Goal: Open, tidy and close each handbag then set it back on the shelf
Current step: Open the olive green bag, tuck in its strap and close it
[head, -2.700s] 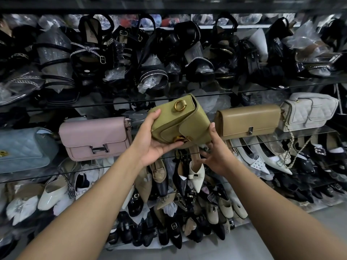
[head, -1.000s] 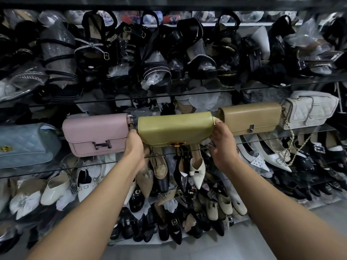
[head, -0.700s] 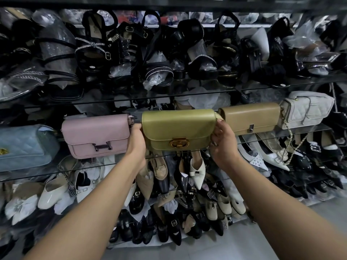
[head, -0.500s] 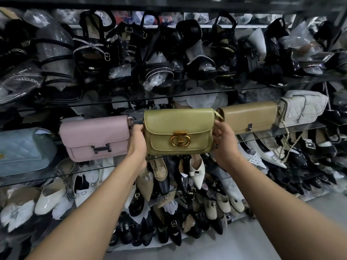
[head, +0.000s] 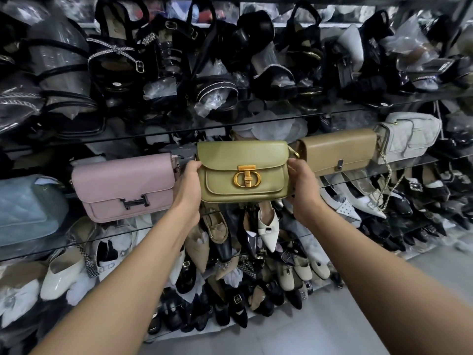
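A rack of glass shelves (head: 153,133) fills the view from edge to edge. Its upper shelf is packed with black strappy sandals (head: 210,73), many of them stuffed or wrapped with clear plastic. The lower levels hold a dense heap of flats and pointed pumps (head: 256,252) in black, cream and beige, above a strip of grey floor (head: 307,329).

Along the front edge of the middle shelf (head: 38,249) stands a row of handbags. A pale blue quilted bag (head: 28,206) is at the left end, with a pink bag (head: 122,188) next to it. Toward the right end are a tan bag (head: 337,152) and a white quilted bag (head: 407,137), whose chain (head: 386,185) hangs over the shelf edge.

The olive-green handbag (head: 243,172) sits upright in the gap between the pink bag and the tan one, front facing out and flap down. Whether its base rests on the glass cannot be told.

The left hand (head: 189,185) grips the bag's left end, fingers curled round behind it and thumb on the front corner. The right hand (head: 304,190) clamps the right end the same way, just beside the tan bag.

A gold round clasp (head: 247,179) sits at the middle of the olive flap. The pink bag carries a dark H-shaped clasp (head: 135,201).
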